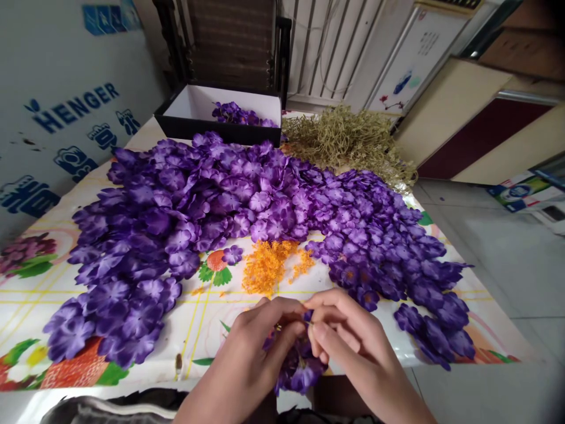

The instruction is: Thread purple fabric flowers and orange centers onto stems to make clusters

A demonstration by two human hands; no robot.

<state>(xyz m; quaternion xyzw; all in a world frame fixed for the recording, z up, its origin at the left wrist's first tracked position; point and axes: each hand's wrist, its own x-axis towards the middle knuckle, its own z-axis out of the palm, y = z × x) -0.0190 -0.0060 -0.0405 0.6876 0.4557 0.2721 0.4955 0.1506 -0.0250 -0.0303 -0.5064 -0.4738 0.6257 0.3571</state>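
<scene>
Close to the table's front edge, my left hand (260, 347) and my right hand (348, 335) meet with fingertips pinched together. Between and below them hangs an artificial purple flower sprig (304, 371), partly hidden by my fingers. The left fingers close around the sprig. At the right fingertips a thin stem seems to show, though its details are too small to make out. Just beyond my hands lies a small heap of orange flower centres (265, 268). A wide pile of purple cloth petals (229, 194) curves around it.
A black box (216, 134) with a white inside holds some purple flowers (238, 113) at the back. Beside it lies a bundle of dry-looking greenish stems (344, 135). The patterned tablecloth (207, 330) covers the table. A dark chair (229, 41) stands behind; a white printed panel (66, 118) is at left.
</scene>
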